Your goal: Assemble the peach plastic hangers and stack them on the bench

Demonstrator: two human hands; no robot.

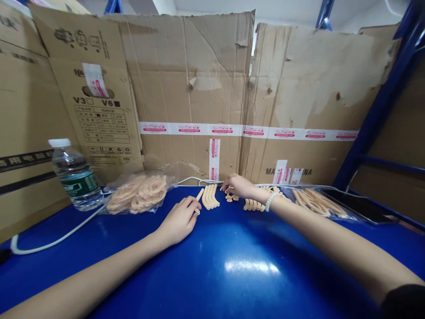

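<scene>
My left hand (pixel 181 219) rests on the blue table with its fingers curled over a pale beige curved strip (pixel 200 194), whose two ends show above and below the fingertips. Just right of it, several matching beige strips (pixel 210 196) lie side by side in a row. My right hand (pixel 239 186), with a pale beaded bracelet (pixel 271 201) at the wrist, reaches to the back of the table. Its fingers bend down in a pinch over a loose cluster of small beige pieces (pixel 231 197); what they hold is hidden. Under that forearm lies another row of beige strips (pixel 253 205).
A clear bag of beige pieces (pixel 139 195) and a water bottle (pixel 77 177) stand at left. On the right lie a bag of long beige strips (pixel 317 203) and a dark flat device (pixel 361 207). A white cable (pixel 63 243) crosses the table (pixel 212 274); cardboard (pixel 189 88) walls the back.
</scene>
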